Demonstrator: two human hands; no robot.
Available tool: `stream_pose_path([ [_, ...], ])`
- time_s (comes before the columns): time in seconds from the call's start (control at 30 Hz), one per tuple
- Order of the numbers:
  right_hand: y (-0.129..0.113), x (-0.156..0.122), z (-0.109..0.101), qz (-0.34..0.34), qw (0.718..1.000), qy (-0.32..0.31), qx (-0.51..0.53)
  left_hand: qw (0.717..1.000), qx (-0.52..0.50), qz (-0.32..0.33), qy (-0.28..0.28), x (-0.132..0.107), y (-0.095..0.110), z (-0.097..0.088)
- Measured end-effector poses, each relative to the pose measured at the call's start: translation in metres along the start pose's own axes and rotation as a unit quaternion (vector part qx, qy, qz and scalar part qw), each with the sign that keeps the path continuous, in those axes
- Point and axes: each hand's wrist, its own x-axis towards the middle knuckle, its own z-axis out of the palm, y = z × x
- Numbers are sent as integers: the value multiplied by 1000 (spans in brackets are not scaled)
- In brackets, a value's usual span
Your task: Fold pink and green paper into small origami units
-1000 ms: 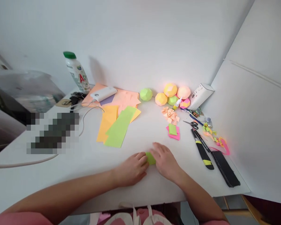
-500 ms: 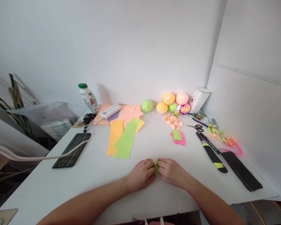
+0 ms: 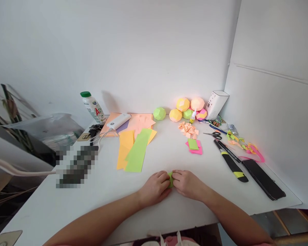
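A small green paper piece (image 3: pixel 170 178) is pinched between both my hands near the front of the white table (image 3: pixel 169 153). My left hand (image 3: pixel 155 188) has its fingers curled on the paper's left side. On the other side my right hand (image 3: pixel 188 184) grips it, fingers closed. Most of the paper is hidden by my fingers. Long green and orange paper strips (image 3: pixel 136 150) lie just beyond my left hand.
Folded paper balls (image 3: pixel 186 109) sit at the back by a white box (image 3: pixel 216 103). Pink and green squares (image 3: pixel 194 146), peach scraps (image 3: pixel 188 129), scissors (image 3: pixel 213 135), a black-yellow cutter (image 3: pixel 232 164), a black case (image 3: pixel 263 178), a bottle (image 3: pixel 92 106) and a power bank (image 3: pixel 118 121) lie around.
Both hands closed together on the green paper, which went from lying flat between them to being pinched and mostly hidden. The camera view rose and shifted.
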Motion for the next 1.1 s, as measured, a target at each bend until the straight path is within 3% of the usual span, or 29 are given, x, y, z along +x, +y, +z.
stream_pose_path([
  [0.33, -1, 0, 0, -8, 1000, 6, -5, 1000, -9, 8, 24, 1, 0, 1],
  [0.6, 2, 3, 11, 21, 994, 101, 31, 998, -21, 15, 52, 1, -2, 0],
  [0.83, -8, 8, 0, 59, 972, 189, 126, 980, -141, 4, 138, 1, -2, -3],
  [1.1, -18, 13, -1, 35, 948, 229, 220, 961, -223, 21, 162, 2, 8, -9],
])
